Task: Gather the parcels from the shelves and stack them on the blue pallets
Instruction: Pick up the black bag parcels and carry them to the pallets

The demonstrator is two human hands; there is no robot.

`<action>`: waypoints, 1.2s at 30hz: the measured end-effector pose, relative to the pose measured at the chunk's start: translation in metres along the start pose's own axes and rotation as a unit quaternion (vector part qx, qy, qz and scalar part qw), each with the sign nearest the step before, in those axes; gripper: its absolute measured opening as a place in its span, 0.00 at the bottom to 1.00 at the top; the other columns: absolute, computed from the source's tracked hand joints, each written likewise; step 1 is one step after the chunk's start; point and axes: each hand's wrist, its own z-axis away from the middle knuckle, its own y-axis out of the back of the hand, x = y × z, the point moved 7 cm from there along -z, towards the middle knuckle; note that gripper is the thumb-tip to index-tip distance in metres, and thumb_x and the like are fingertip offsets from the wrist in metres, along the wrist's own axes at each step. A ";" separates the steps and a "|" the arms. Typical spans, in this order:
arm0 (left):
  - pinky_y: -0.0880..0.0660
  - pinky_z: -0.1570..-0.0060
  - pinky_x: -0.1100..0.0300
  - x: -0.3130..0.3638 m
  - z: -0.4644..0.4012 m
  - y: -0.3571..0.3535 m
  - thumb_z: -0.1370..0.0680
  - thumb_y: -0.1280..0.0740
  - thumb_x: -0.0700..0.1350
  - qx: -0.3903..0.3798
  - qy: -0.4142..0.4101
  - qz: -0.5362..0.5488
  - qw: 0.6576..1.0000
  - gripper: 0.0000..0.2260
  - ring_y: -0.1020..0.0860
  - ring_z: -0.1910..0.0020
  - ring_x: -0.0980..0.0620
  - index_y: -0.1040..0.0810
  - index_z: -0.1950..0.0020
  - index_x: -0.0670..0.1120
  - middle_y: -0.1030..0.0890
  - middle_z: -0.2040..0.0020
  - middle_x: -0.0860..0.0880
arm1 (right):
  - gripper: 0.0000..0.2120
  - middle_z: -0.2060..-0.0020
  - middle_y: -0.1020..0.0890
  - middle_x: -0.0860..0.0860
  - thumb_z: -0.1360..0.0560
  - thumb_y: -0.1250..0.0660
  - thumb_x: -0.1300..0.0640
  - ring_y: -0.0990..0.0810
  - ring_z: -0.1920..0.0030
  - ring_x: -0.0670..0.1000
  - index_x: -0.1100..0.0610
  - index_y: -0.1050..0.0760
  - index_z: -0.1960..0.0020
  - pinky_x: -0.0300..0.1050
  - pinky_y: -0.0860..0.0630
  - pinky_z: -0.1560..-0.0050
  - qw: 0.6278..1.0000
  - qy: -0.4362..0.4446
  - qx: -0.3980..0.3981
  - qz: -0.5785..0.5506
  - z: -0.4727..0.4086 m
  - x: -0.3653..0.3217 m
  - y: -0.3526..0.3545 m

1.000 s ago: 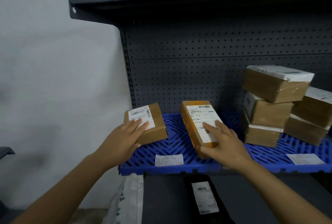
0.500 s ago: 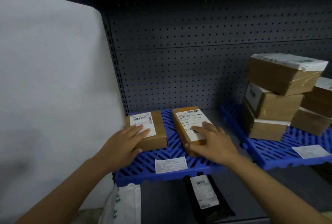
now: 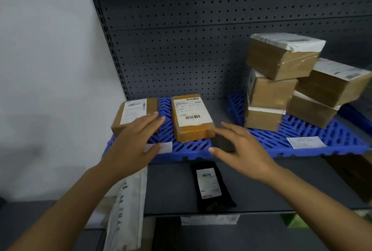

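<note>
Two parcels sit placed on the blue pallet [image 3: 189, 147]; both hands, left hand [image 3: 132, 142] and right hand [image 3: 243, 150], spread wide, holding nothing; next probably the black parcel [image 3: 211, 186] below.

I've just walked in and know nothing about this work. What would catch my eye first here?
Probably the two hands in the middle: the left hand rests on a small brown parcel, the right hand hovers open beside an orange-brown parcel, both parcels lying on a bright blue pallet. To the right, a leaning stack of brown boxes stands on a second blue pallet.
</note>
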 end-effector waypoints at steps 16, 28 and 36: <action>0.34 0.31 0.50 0.088 0.087 -0.178 0.26 0.47 0.64 -0.181 0.131 0.123 0.967 0.32 0.33 0.30 0.48 0.37 0.25 0.50 0.32 0.28 0.50 | 0.32 0.30 0.31 0.50 0.27 0.38 0.37 0.35 0.30 0.51 0.49 0.37 0.27 0.42 0.38 0.31 0.981 -0.074 -0.179 -0.028 0.108 0.130 -0.085; 0.35 0.33 0.55 0.045 0.114 -0.347 0.22 0.38 0.60 -0.347 0.255 0.120 0.895 0.33 0.35 0.29 0.45 0.45 0.22 0.49 0.36 0.25 0.47 | 0.36 0.26 0.38 0.53 0.23 0.37 0.44 0.38 0.28 0.54 0.52 0.51 0.23 0.42 0.40 0.31 0.942 -0.186 -0.279 -0.019 0.092 0.210 -0.232; 0.37 0.30 0.51 0.020 0.108 -0.443 0.23 0.36 0.61 -0.360 0.281 0.157 0.876 0.40 0.39 0.26 0.44 0.54 0.21 0.46 0.42 0.23 0.45 | 0.39 0.28 0.36 0.55 0.25 0.33 0.47 0.35 0.30 0.55 0.52 0.53 0.23 0.39 0.37 0.36 0.933 -0.242 -0.255 -0.084 0.050 0.264 -0.313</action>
